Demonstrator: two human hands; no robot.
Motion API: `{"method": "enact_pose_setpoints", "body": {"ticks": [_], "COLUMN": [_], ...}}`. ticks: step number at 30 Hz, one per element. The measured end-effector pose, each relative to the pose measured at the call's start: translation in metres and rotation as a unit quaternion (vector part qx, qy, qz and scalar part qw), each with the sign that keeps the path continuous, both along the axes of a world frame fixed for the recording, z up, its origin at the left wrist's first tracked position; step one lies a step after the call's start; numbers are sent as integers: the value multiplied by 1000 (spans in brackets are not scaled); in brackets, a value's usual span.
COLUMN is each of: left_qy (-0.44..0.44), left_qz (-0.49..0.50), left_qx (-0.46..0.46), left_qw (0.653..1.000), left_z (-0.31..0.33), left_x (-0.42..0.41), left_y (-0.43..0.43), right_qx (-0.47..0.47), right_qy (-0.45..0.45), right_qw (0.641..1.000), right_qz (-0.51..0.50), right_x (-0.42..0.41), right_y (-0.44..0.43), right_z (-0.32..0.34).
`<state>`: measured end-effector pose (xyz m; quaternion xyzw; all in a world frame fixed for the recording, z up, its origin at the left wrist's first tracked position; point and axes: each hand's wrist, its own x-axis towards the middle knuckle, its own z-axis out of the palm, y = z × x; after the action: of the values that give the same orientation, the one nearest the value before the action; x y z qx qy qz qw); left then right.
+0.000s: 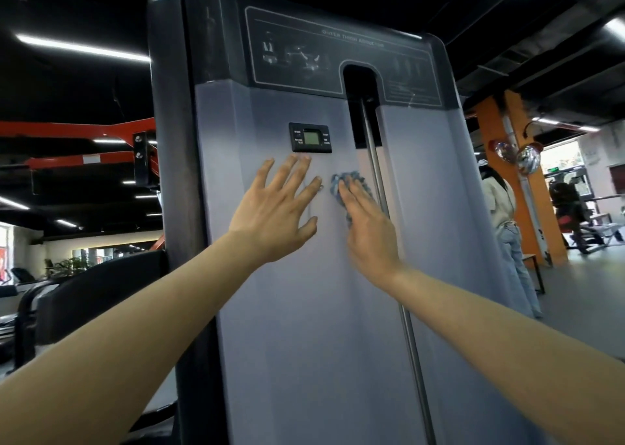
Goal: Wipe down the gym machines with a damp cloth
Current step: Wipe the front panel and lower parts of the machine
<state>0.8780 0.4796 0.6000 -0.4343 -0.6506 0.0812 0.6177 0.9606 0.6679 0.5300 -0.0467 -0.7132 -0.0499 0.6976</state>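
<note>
A tall gym machine with a grey front shroud (304, 309) and a dark top panel fills the middle of the head view. My left hand (274, 214) lies flat against the shroud with its fingers spread, just below a small black display (310, 137). Beside it, my right hand (367, 228) presses a blue cloth (341, 181) flat onto the shroud with straight fingers; most of the cloth is hidden under the hand. A metal rod (389, 214) runs down the shroud's slot just right of the cloth.
A padded black seat (94, 296) stands at the lower left, with a red frame (84, 130) behind it. A person (507, 228) stands at the right near an orange pillar (514, 174). Open grey floor lies beyond them.
</note>
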Motion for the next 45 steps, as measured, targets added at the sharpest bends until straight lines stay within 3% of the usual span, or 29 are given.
{"method": "enact_pose_setpoints", "body": {"ticks": [5, 8, 17, 20, 26, 29, 37, 42, 45], "left_qy": [0, 7, -1, 5, 4, -3, -8, -28, -35], "left_qz": [3, 9, 4, 8, -2, -10, -21, -37, -37], "left_qx": [-15, -40, -96, -123, -115, -117, -159, -194, -211], "left_qw": [1000, 999, 995, 992, 993, 993, 987, 980, 976], "left_z": [-24, -45, -107, -130, -153, -171, -249, -291, -311], "left_x": [1, -1, -1, -2, -1, 0, 1, 4, 5], "left_y": [2, 6, 11, 11, 10, 13, 22, 24, 21], "right_qx": [-43, -49, -115, -122, -160, -169, -222, -309, -309], "right_qy": [-14, -1, 0, -6, 14, 15, 50, 1, -21], "right_qw": [999, 999, 992, 991, 983, 983, 974, 951, 950], "right_qz": [15, 21, 49, 58, 90, 76, 22, -26, -50], "right_x": [8, 6, 7, 9, 5, 2, -10, -3, 6], "right_y": [4, 1, -10, -16, -16, -17, -30, -64, -66], "right_z": [58, 49, -163, -203, -140, -141, -290, -403, -417]}}
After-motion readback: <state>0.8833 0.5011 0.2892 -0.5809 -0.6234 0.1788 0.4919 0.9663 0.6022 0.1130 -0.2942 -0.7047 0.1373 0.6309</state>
